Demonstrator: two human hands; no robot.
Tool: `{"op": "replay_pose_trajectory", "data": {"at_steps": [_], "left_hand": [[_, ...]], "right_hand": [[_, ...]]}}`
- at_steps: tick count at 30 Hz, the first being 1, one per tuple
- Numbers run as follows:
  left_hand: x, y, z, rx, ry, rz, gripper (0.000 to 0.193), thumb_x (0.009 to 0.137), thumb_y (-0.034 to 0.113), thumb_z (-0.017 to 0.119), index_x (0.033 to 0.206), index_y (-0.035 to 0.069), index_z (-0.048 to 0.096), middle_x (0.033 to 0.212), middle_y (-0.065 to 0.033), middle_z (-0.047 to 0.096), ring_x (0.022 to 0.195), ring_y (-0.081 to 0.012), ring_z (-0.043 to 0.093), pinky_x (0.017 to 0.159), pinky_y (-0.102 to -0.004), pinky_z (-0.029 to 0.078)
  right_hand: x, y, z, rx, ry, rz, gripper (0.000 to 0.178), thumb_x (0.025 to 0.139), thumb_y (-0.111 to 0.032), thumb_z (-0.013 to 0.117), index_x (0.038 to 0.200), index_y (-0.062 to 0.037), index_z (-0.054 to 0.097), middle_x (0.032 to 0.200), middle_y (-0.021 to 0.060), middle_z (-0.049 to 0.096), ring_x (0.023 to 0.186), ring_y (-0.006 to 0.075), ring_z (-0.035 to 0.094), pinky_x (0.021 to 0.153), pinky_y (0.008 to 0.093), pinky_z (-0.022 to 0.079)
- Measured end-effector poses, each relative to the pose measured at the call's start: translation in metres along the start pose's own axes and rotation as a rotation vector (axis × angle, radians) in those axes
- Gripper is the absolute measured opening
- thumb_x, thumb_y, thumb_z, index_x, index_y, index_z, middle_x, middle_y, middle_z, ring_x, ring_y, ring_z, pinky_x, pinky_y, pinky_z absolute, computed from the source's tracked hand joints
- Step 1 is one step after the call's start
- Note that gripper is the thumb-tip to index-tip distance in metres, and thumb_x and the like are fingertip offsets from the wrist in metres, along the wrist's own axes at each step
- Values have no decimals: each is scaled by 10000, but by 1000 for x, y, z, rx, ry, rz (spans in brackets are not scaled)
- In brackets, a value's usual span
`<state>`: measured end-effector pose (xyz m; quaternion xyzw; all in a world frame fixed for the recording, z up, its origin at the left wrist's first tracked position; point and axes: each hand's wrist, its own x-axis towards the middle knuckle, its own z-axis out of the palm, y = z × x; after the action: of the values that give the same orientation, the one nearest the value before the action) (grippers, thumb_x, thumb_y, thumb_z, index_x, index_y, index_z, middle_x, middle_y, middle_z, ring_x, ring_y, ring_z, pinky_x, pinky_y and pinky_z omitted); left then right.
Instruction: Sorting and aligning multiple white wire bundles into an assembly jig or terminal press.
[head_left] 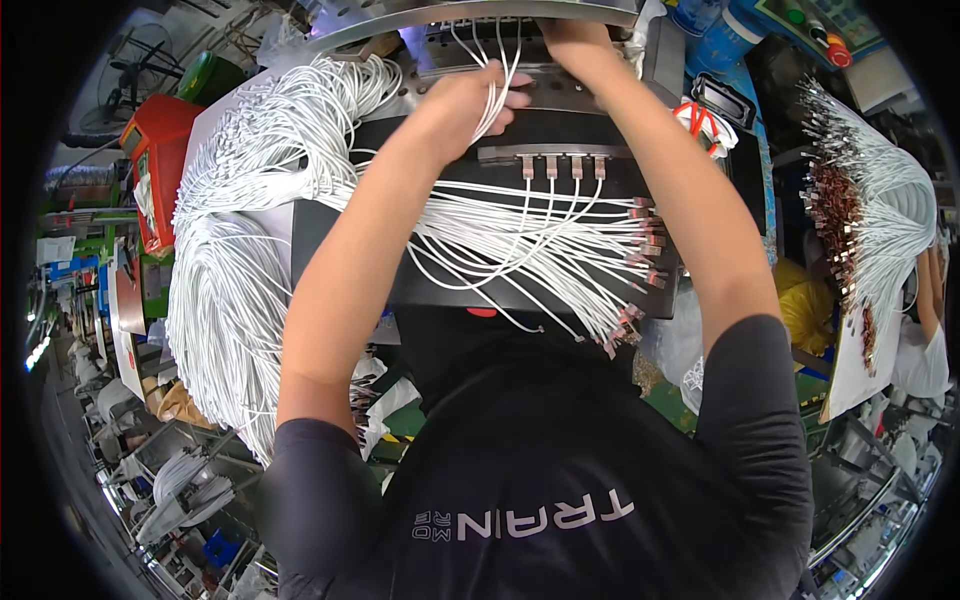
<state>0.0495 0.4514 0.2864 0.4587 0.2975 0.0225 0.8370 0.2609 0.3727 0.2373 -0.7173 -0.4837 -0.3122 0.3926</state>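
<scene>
Both forearms are seen reaching up and away from the body toward a machine at the top of the view. The left hand (470, 100) is closed around a small bunch of thin white cables (492, 95), which run up between its fingers to the metal fixture (500, 35) under a curved metal rim. The right hand (572, 40) is placed further up, at the fixture itself; its fingers are hidden against the metal, so whether it is open or gripping cannot be told. Just below the hands, a narrow holder bar (555, 153) is seen on the black work surface (400, 280), with four cable plugs (562, 166) hanging from it side by side. More white cables are fanned across the black surface, their metal plug ends (640, 255) lined up along its right edge. A very large bundle of white cables (235, 250) is draped over the left side of the bench, spilling downward. To its left, a red bin (155, 165) is noted. At far right, another sheaf of cables with plug ends (860, 210) is laid on a pale board, with another person's arm (925, 290) beside it. A blue container (715, 40) is seen at top right.
</scene>
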Motion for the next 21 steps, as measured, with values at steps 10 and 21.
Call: {"op": "replay_pose_trajectory", "data": {"at_steps": [10, 21], "left_hand": [[-67, 4, 5, 839, -53, 383, 352, 1097, 294, 457, 1101, 1, 653, 736, 34, 519, 636, -70, 451, 577, -253, 372], [-150, 115, -232, 1461, 1168, 408, 506, 1059, 441, 480, 1045, -11, 709, 901, -195, 716, 837, -302, 715, 790, -404, 524]], "right_hand": [[14, 34, 31, 32, -194, 130, 263, 1011, -211, 529, 1102, -16, 681, 1055, 217, 706, 1016, 361, 671, 888, 480, 525], [-11, -44, -49, 345, -431, 321, 253, 952, -307, 691, 1033, -71, 734, 981, 138, 693, 1005, 362, 628, 874, 449, 504]]}}
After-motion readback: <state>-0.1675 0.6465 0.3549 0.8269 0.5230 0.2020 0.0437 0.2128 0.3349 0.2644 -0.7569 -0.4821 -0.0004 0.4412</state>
